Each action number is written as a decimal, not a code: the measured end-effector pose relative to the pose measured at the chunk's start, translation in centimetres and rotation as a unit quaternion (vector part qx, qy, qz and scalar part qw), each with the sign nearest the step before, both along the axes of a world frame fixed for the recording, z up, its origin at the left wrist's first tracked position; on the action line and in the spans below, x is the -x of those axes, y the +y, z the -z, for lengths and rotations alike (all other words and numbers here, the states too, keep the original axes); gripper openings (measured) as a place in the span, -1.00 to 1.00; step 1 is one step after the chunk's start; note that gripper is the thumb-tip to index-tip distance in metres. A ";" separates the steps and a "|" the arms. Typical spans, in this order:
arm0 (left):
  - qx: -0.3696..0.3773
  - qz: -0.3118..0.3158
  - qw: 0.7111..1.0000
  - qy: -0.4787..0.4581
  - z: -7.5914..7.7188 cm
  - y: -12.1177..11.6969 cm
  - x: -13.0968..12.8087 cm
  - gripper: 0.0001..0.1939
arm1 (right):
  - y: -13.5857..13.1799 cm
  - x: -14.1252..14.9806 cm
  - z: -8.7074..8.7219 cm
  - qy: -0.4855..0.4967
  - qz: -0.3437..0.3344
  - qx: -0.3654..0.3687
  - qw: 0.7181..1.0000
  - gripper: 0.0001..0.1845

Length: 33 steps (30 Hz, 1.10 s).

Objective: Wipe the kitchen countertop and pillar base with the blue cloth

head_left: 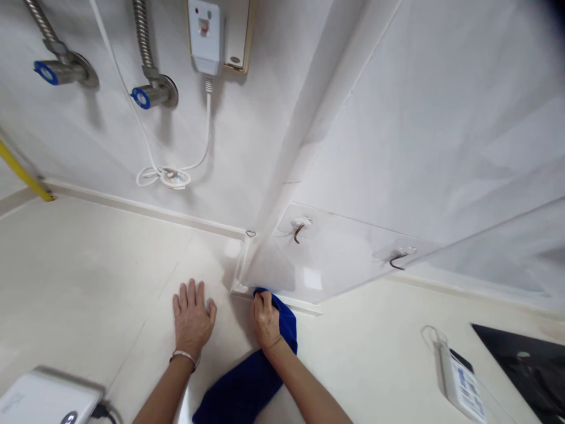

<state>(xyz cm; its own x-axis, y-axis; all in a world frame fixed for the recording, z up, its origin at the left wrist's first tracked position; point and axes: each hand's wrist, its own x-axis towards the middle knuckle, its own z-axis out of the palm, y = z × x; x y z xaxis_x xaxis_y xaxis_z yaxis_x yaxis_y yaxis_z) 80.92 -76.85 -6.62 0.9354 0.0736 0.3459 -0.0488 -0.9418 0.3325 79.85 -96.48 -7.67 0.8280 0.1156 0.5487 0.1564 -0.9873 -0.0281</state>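
My left hand [191, 318] lies flat on the white countertop [101, 265], fingers spread and nothing in it. A bracelet circles that wrist. Right of it, my right hand [265, 321] is closed on a dark blue cloth [245, 386], pressing a bunched part against the low ledge [286, 301] at the foot of the wall corner. The rest of the cloth trails under the right forearm toward the front and bulges out on the right side of the hand. The right fingertips are partly hidden by the cloth and the hand itself.
Two valves [152, 94] with steel hoses and a white plug [205, 38] with a tied cord [170, 175] are on the back wall. Hooks [299, 229] stick to the wall panel. A white device [48, 400], a power strip [461, 383] and a black cooktop [529, 365] lie on the counter.
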 end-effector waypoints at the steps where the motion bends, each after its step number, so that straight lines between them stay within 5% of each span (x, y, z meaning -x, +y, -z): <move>1: 0.000 -0.001 1.000 0.000 0.0 0.0 0.0 -0.40 | 0.1 0.0 0.0 0.000 -0.002 0.006 1.000 -0.70; 23: -0.009 -0.003 1.000 0.008 0.0 0.0 0.0 -0.40 | 4.2 -2.1 0.3 0.006 -0.032 0.018 0.999 -0.68; 33: -0.009 -0.002 1.000 -0.001 0.2 0.5 0.0 -0.41 | 2.3 -2.2 -2.8 0.055 -0.076 0.089 0.992 -0.78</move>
<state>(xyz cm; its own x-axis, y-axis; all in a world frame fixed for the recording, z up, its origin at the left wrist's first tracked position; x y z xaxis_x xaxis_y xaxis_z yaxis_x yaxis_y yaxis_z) 80.90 -76.34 -6.82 0.9342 0.0711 0.3496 -0.0458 -0.9479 0.3153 82.04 -94.19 -4.90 0.8474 0.3312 0.4150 0.3098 -0.9432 0.1200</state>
